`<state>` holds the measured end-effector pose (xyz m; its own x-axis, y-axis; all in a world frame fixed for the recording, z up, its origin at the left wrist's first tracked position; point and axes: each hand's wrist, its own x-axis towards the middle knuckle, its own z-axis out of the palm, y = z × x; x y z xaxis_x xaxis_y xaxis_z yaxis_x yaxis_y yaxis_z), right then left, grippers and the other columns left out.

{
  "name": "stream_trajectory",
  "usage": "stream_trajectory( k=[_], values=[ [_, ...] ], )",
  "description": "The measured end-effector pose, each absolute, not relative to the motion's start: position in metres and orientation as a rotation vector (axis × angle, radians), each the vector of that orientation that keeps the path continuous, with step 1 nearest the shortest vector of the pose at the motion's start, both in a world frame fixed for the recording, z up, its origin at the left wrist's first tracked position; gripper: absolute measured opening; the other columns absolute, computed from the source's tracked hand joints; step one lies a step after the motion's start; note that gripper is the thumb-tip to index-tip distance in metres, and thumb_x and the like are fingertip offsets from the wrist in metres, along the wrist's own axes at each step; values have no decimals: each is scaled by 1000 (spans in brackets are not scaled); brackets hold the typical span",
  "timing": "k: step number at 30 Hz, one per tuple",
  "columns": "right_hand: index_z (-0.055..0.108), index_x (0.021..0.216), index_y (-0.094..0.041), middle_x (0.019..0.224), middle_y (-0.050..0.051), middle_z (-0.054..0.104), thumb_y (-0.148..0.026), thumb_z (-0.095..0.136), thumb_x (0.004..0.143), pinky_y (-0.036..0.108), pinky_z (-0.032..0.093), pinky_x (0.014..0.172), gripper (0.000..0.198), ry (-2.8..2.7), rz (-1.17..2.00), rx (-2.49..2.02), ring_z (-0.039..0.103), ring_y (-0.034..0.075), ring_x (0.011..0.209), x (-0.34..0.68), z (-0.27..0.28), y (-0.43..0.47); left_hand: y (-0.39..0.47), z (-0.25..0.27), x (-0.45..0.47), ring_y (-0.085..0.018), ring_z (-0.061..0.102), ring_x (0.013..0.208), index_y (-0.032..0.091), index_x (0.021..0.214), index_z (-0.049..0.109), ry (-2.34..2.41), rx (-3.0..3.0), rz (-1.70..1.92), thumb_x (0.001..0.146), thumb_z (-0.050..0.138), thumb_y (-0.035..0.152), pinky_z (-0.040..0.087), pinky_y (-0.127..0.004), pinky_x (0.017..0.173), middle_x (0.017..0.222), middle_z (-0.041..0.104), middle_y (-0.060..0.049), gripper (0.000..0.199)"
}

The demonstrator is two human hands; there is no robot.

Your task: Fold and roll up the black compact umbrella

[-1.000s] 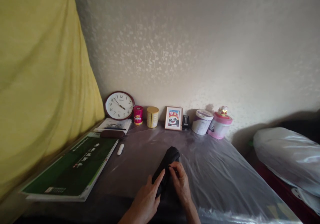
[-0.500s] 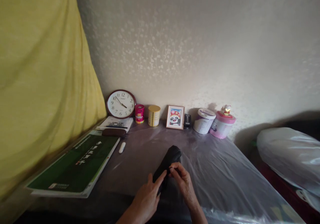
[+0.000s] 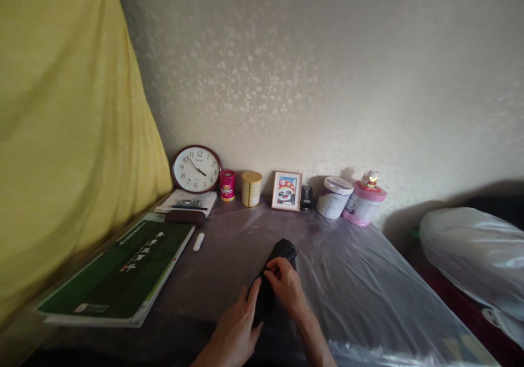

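A black folded umbrella lies slantwise on the table near its front, its far end pointing away and to the right. My left hand is closed round its near part from the left, with the fingers along its side. From the right, my right hand lies over the umbrella's middle, its thumb and forefinger pinched at the black fabric. What they pinch looks like the closing strap, mostly hidden by the fingers.
On the table's left are a green book, a brown case and a small white object. Along the wall stand a clock, a pink tin, a yellow-lidded can, a framed panda picture and two tubs.
My right hand has moved left and slightly up, across the umbrella. My left hand still holds it, a little lower. The view has shifted slightly.
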<state>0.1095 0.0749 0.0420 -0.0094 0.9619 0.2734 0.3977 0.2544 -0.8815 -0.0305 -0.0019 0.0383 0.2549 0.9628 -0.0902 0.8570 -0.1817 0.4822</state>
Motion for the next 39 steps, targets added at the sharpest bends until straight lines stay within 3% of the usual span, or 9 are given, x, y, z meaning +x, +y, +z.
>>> stream_trajectory(
  k=[3,6,11,18,23,25,29,35,39],
  values=[
    [64,79,-20,56,-3,56,-39,62,70,24,41,47,20,-1354,996,-1244,51,12,47,115,43,74,-6,40,-37,-25,52,117,17,142,9,1628,2076,368,79,45,17,44,-36,94,140,36,-18,73],
    [63,85,-17,56,-3,57,-46,63,71,24,44,48,32,-1200,1033,-1209,54,13,49,124,47,74,-10,38,-44,-25,50,119,18,142,8,1613,2063,408,79,44,17,43,-36,97,142,34,-17,73],
    [68,89,-20,85,4,67,-38,57,77,28,49,68,24,-1424,906,-1147,60,16,70,123,58,73,-15,31,-50,-26,47,122,19,142,10,1627,2068,461,81,42,16,43,-37,98,148,20,-18,69],
    [68,101,-26,92,3,69,-17,50,74,33,47,78,34,-1941,675,-1070,59,18,78,103,62,70,-15,21,-51,-26,40,128,25,139,17,1609,2065,639,76,45,13,42,-39,101,152,1,-12,70],
    [70,92,-26,85,2,68,-16,50,73,32,46,79,29,-1872,698,-1088,59,19,82,101,51,73,-15,18,-49,-22,24,136,28,140,-8,1560,2105,689,72,42,5,34,-41,107,153,10,-7,88],
    [70,87,-25,83,2,67,-20,51,75,30,45,78,23,-1760,806,-1079,59,18,81,106,50,72,-15,20,-48,-20,24,136,30,140,-11,1558,2117,656,71,40,2,34,-39,107,153,12,-6,90],
    [70,85,-22,77,1,64,-29,57,75,27,44,71,18,-1533,1029,-1096,58,17,76,133,56,62,-15,26,-47,-21,40,129,31,141,0,1597,2091,541,71,38,0,40,-34,101,153,12,-6,86],
    [70,82,-20,75,1,65,-39,67,65,27,44,64,25,-1193,952,-1259,51,14,62,188,56,48,-16,27,-46,-19,49,120,30,142,6,1597,2046,525,72,37,0,43,-31,98,152,14,-6,82],
    [70,87,-17,79,5,67,-45,67,65,29,45,63,36,-1148,902,-1317,54,17,64,204,32,51,-10,31,-50,-19,51,118,28,139,21,1539,1935,696,70,42,5,42,-32,99,147,30,-6,76]
  ],
)
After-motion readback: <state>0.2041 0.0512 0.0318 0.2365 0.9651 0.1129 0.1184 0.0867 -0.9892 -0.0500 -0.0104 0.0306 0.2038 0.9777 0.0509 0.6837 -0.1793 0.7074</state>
